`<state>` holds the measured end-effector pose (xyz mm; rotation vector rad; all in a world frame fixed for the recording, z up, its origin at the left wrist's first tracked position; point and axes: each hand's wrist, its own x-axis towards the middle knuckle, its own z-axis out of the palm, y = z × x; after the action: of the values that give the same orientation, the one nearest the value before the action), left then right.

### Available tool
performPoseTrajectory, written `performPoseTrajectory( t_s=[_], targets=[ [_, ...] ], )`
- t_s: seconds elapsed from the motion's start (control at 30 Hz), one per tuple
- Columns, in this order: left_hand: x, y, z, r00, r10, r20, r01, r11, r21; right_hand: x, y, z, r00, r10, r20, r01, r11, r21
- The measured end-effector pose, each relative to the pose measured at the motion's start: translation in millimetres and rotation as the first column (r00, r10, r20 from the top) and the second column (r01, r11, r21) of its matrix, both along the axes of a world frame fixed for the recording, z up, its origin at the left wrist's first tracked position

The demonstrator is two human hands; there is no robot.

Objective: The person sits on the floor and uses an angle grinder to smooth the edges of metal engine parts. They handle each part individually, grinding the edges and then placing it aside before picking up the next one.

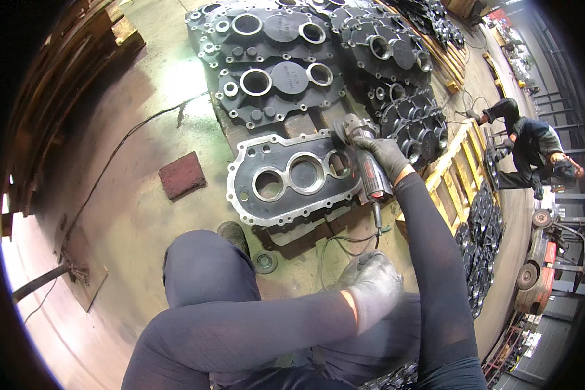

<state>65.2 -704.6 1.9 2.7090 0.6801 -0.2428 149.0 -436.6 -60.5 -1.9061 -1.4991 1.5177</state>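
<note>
My right hand (pixel 385 156), in a grey work glove, is wrapped round the body of an angle grinder (pixel 370 174). The grinder's head and disc are at the upper right corner of a dark cast-metal housing cover (pixel 250 170) with a bright machined rim and round bores. I cannot tell whether the disc touches the rim. Below the grinder, near my knee, my gloved left hand (pixel 376 286) is closed in a fist. The grinder's power cord (pixel 377 229) runs down toward that fist; what its fingers hold, if anything, is hidden.
Stacked similar castings (pixel 283 91) lie beyond the cover, with more at right beside a wooden pallet (pixel 458 172). A reddish-brown pad (pixel 182 175) and a small metal ring (pixel 265 261) lie on the floor. Another person (pixel 533 146) bends over castings at right; a forklift (pixel 538 273) stands beyond.
</note>
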Motion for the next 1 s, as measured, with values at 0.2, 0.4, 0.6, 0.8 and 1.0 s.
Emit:
performPoseTrajectory(
  t_s=[0.2,0.4,0.6,0.8,1.0],
  targets=[
    [-48,28,77,0.996,0.055,0.063,-0.044,0.985,-0.167,-27,18,10,0.987,0.131,0.094,-0.129,0.991,-0.026],
    [-65,26,79,0.991,0.099,0.094,-0.084,0.984,-0.156,-66,26,18,0.978,0.183,0.102,-0.174,0.981,-0.09],
    [-76,31,86,0.986,0.065,0.152,-0.046,0.991,-0.126,-85,21,15,0.951,0.287,0.118,-0.27,0.952,-0.143],
    [-87,32,93,0.992,0.07,0.109,-0.055,0.989,-0.139,-109,14,14,0.925,0.343,0.161,-0.324,0.937,-0.133],
    [-96,35,107,0.994,0.062,0.093,-0.047,0.986,-0.163,-124,13,14,0.923,0.356,0.148,-0.338,0.931,-0.135]
  ],
)
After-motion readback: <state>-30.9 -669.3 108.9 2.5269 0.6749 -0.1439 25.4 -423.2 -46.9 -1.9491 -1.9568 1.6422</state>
